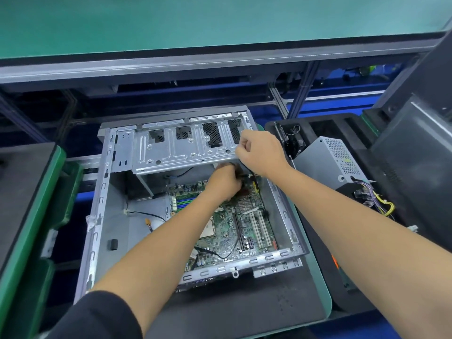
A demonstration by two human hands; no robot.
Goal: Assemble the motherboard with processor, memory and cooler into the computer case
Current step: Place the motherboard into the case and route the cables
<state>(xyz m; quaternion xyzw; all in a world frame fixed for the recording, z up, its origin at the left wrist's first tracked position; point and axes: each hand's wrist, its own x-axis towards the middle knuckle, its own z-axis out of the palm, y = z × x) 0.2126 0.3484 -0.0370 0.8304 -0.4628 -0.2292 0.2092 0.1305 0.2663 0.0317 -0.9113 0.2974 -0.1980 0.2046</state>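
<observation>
In the head view I look down on the open computer case, which lies on its side on a dark mat on the worktop. The motherboard sits flat inside the case, on its floor, toward the right wall. On the board I see the processor socket without a cooler on it, the blue and green memory slots at the far left part, and white expansion slots at the right.

My left hand is low inside the case, at the far edge of the motherboard, under the metal drive cage. Its fingers are curled around something small and dark, maybe a cable connector, but I cannot tell exactly what it is.

My right hand is higher, at the right end of the drive cage. The fingers are closed and seem to pinch a thin black cable that goes down toward the left hand.

A grey power supply with coloured wires lies outside the case, at its right side, in black foam.
</observation>
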